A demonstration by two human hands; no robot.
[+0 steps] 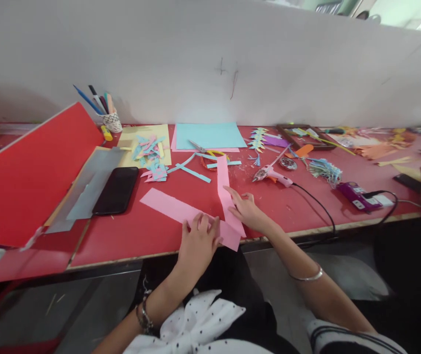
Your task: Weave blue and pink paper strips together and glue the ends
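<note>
Pink paper forms a V at the centre of the frame, its point at the front edge of the red table. The left hand rests on the V's left side, fingers slightly spread and bent; the right hand touches the right side, fingers spread. A phone lies left of centre, a glue gun to the right.

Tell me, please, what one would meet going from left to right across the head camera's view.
Red board → heap of paper scraps → left hand → right hand → fringed bundle → purple power strip.
</note>
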